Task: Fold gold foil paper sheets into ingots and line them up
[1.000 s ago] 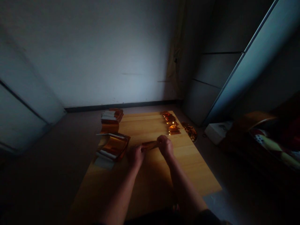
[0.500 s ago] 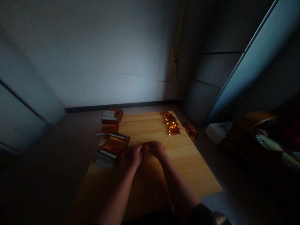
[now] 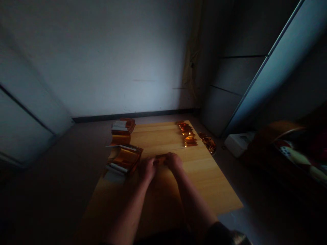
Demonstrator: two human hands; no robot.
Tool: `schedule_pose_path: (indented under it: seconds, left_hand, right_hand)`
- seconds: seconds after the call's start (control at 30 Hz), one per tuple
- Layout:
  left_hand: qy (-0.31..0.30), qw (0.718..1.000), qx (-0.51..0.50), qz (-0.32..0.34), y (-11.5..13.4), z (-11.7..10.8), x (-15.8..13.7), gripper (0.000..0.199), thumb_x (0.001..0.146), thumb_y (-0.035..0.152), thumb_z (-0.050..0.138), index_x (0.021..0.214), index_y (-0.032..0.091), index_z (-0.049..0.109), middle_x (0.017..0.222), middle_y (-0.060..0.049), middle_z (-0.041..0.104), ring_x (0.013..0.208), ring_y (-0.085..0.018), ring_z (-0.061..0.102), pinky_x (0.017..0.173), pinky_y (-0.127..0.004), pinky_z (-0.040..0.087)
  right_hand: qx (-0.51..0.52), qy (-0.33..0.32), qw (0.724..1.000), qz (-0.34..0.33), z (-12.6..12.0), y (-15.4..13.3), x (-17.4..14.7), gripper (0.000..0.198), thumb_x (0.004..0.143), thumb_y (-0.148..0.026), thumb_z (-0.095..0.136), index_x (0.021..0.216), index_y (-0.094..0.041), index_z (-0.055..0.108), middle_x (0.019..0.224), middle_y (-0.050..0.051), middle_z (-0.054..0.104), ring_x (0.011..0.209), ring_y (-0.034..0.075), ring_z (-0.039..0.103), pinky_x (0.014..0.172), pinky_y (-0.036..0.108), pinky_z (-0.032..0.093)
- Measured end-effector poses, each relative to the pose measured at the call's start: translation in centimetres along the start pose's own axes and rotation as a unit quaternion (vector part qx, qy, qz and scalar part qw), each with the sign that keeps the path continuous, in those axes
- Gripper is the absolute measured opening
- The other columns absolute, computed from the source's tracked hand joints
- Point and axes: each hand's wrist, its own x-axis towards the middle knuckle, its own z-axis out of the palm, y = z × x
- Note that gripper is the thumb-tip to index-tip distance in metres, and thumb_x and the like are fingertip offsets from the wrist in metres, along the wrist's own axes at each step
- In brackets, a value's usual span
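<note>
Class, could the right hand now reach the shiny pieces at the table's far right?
Probably yes: nothing visible stands between the right hand and the shiny pieces, though it seems to hold a coppery sheet.

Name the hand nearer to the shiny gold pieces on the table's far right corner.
Right. The right hand is on the near side of the shiny gold pieces, slightly left of them; the left hand is also on their near side but farther left.

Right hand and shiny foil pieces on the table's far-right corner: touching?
Apart: the head view shows bare tabletop between right hand and foil pieces.
</note>
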Motion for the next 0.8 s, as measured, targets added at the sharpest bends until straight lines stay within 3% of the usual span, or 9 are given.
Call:
schedule_pose_path:
  seconds: [0.3, 0.43, 0.6, 0.7, 0.8]
  left_hand:
    - [0.022, 0.999, -0.039, 0.020, -0.6, 0.5, 0.1, 0.020, 0.079, 0.017, 0.055, 0.089, 0.025, 0.071, 0.092, -0.002, 0.069, 0.089, -0.016, 0.059, 0.079, -0.027, 0.041]
    - [0.049, 0.998, -0.021, 0.046, -1.0, 1.1, -0.1, 0.019, 0.079, 0.019, 0.055, 0.090, 0.025, 0.070, 0.090, -0.003, 0.068, 0.088, -0.018, 0.059, 0.079, -0.029, 0.040]
    - [0.073, 0.995, -0.012, 0.070, -1.1, 1.5, -0.4, 0.022, 0.082, 0.022, 0.054, 0.100, 0.024, 0.066, 0.091, -0.003, 0.069, 0.087, -0.020, 0.058, 0.080, -0.032, 0.040]
    - [0.080, 0.994, -0.014, 0.073, -1.0, 1.6, -0.4, 0.027, 0.081, 0.021, 0.056, 0.106, 0.023, 0.064, 0.089, -0.004, 0.068, 0.086, -0.020, 0.058, 0.079, -0.032, 0.040]
    - [0.084, 0.992, -0.028, 0.086, -1.2, 1.7, -0.4, 0.023, 0.078, 0.018, 0.057, 0.098, 0.023, 0.067, 0.089, -0.004, 0.067, 0.085, -0.020, 0.057, 0.078, -0.031, 0.040]
  right_hand:
    - [0.021, 0.033, 0.999, -0.014, -1.0, 3.9, 0.8, 0.019, 0.073, -0.013, 0.055, 0.087, -0.018, 0.068, 0.086, 0.007, 0.069, 0.079, 0.017, 0.063, 0.061, 0.022, 0.037]
    - [0.051, 0.033, 0.997, -0.039, -0.9, 4.0, 0.3, 0.024, 0.073, -0.023, 0.061, 0.097, -0.019, 0.064, 0.093, 0.006, 0.066, 0.081, 0.016, 0.061, 0.063, 0.022, 0.038]
    - [0.073, 0.040, 0.996, -0.040, -0.8, 3.5, -0.1, 0.053, 0.071, -0.033, 0.067, 0.120, -0.021, 0.054, 0.109, 0.008, 0.060, 0.089, 0.018, 0.060, 0.069, 0.024, 0.041]
    - [0.068, 0.029, 0.996, -0.047, -0.8, 3.6, -0.1, 0.051, 0.070, -0.032, 0.068, 0.118, -0.022, 0.056, 0.111, 0.008, 0.059, 0.092, 0.019, 0.060, 0.072, 0.025, 0.042]
    - [0.071, 0.028, 0.996, -0.050, -0.7, 3.8, 0.0, 0.049, 0.070, -0.034, 0.069, 0.116, -0.021, 0.058, 0.108, 0.008, 0.060, 0.093, 0.020, 0.060, 0.073, 0.025, 0.042]
